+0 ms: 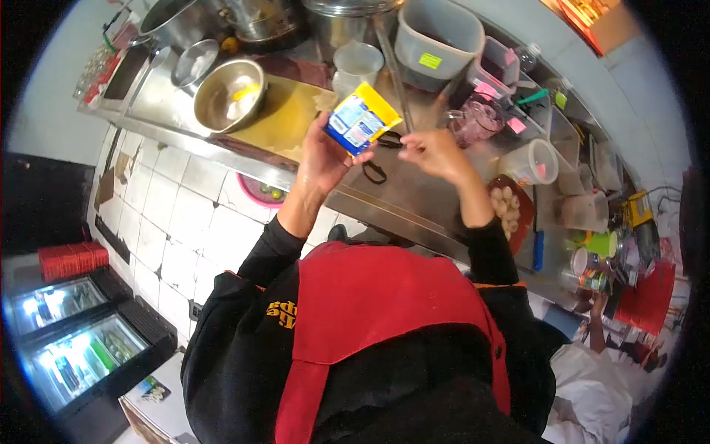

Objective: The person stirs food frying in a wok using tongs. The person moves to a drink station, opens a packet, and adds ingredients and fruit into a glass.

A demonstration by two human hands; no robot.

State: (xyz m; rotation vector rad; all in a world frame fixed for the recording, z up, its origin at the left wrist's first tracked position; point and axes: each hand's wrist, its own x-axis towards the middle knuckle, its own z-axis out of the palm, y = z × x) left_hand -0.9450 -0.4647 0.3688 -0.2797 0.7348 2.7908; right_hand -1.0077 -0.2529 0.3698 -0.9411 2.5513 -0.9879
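My left hand (325, 157) is closed around the lower left edge of a blue and yellow packet (356, 126), holding it tilted above the counter with its printed side facing me. To the right, my right hand (435, 154) hovers apart from the packet, its fingers curled and thumb and forefinger pinched together. Whether anything small is between them I cannot make out. Two black loops (375, 173), like scissor handles, lie on the steel counter (414, 211) between my hands.
A steel bowl (203, 111) with something white and yellow inside stands on a yellowish board (285, 122). Behind are a plastic jug (358, 63) and a grey tub (436, 37). Peeled eggs (505, 211) lie in a brown dish at right. A co-worker in white (595, 388) is at lower right.
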